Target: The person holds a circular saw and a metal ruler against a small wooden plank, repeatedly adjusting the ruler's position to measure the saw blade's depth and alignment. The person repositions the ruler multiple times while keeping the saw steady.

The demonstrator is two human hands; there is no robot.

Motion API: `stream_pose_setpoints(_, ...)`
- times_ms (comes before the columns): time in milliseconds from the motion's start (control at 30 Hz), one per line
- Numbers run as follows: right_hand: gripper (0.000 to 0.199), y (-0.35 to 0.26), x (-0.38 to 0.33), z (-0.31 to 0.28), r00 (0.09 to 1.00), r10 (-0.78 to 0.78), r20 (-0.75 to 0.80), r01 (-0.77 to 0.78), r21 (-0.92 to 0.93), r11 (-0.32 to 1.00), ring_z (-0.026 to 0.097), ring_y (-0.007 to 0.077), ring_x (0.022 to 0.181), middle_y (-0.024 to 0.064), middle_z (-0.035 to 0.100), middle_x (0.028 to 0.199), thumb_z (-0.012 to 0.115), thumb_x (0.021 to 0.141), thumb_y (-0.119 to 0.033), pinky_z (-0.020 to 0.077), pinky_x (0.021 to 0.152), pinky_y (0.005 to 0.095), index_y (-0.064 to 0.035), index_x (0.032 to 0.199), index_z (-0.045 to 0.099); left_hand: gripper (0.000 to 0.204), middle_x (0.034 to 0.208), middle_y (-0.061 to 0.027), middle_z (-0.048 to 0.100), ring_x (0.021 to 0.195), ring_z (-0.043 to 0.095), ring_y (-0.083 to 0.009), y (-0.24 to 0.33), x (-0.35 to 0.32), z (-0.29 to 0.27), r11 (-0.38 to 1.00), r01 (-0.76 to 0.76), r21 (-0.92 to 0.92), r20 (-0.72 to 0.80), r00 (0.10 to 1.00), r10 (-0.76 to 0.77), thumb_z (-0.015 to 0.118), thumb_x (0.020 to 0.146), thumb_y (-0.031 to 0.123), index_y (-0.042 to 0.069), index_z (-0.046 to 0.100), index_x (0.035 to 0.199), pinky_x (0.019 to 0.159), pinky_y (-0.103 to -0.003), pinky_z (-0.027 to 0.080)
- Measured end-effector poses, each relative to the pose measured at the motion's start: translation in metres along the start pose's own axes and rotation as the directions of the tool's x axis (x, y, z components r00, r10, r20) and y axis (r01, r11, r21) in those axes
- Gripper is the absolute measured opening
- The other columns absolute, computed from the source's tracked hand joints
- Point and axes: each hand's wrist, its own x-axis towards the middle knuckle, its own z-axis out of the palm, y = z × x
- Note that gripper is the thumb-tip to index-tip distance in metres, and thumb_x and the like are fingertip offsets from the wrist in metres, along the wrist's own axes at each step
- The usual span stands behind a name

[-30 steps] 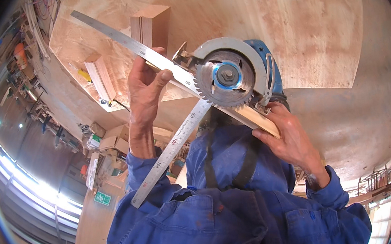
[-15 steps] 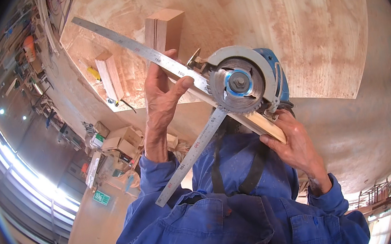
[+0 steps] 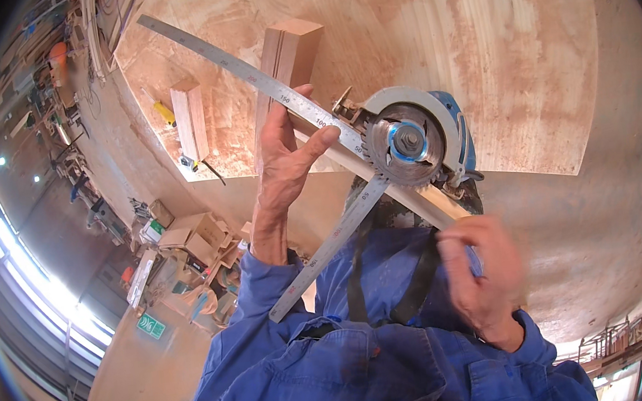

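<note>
blur smears the right hand (image 3: 489,273), which half a second ago clasps the near end of the wooden strip (image 3: 427,205) and now has slid off toward five o'clock from the saw blade, its fingers loosely curled; whether a fingertip still touches the strip, one cannot tell. this probably leaves more of the steadying to the left hand (image 3: 292,149), so the alignment may be easier to disturb. the circular saw (image 3: 409,140) sits a little right of centre with its toothed blade facing up, and the steel square (image 3: 338,232) has its corner at the blade's lower-left edge, one arm running out to ten o'clock, the other down between seven and eight. at nine o'clock from the blade, the left hand pinches the square's long arm narrowly, thumb on top, fingers curled round behind, wrist upright and forearm rising from six o'clock. the right wrist bends inward, its forearm coming up from about five. farther out, a grooved block (image 3: 297,50) stands between ten and eleven on the plywood sheet (image 3: 516,47).
</note>
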Motion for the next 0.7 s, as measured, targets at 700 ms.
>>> stream_pose_setpoints(700, 0.03, 0.003, 0.011, 0.079, 0.721, 0.297, 0.627, -0.689, 0.694, 0.208, 0.054, 0.0111, 0.06, 0.0065, 0.058, 0.07, 0.042, 0.096, -0.026, 0.0447, 0.058, 0.0236, -0.0004, 0.086, 0.054, 0.071, 0.109, -0.0063, 0.052, 0.107, 0.046, -0.0155, -0.013, 0.001, -0.006, 0.999, -0.048, 0.025, 0.035, 0.998, 0.047, 0.08, 0.066, 0.012, 0.001, 0.045, 0.126, 0.095, -0.03, 0.036)
